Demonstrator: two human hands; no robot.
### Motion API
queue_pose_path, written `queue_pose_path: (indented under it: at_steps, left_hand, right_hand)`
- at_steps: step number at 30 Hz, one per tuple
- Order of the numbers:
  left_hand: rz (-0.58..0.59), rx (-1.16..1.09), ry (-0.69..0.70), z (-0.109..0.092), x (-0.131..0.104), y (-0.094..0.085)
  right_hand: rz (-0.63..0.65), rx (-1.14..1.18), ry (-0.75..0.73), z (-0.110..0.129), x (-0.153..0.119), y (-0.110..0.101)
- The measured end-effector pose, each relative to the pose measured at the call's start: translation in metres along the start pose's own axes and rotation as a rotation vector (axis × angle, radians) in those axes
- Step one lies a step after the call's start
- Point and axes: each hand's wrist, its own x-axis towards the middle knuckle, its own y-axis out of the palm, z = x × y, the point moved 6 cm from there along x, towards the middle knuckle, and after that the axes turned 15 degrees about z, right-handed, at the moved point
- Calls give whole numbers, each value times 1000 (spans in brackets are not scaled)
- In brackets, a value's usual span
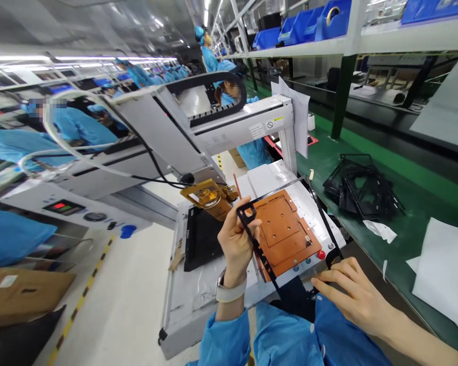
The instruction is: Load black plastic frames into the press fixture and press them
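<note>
A thin black rectangular frame [266,263] is held up, tilted, above the machine bed. My left hand [234,239] pinches it near its upper left corner, where a small tab with a round opening sits. At the lower right corner, the fingers of my right hand [356,291] are on the frame's near edge; the thumb is hidden. Through the frame shows an orange-brown fixture plate [280,223] with several small holes, lying on the white machine bed [209,284]. To its left, a flat black panel [200,239] lies under the machine's brass-coloured head [213,201].
A red button [321,254] sits at the bed's front edge. On the green bench [324,147] to the right are a pile of black frames [361,188] and white paper sheets [446,274]. Blue bins [301,25] stand on the shelf above. Co-workers in blue [76,124] are around.
</note>
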Motion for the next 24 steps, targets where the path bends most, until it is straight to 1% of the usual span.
queue_pose_path:
  at_steps: [4, 12, 18, 24]
  left_hand:
    - [-47, 14, 12, 2, -3, -6]
    - [-32, 32, 22, 1, -4, -10]
    - [-26, 58, 22, 0, -3, -8]
    - [-58, 51, 11, 6, -3, -2]
  right_hand:
    - [-14, -26, -4, 6, 3, -2]
    - [-28, -56, 16, 10, 5, -4]
    - [-31, -59, 26, 10, 5, -4]
    - [-24, -46, 33, 9, -4, -2]
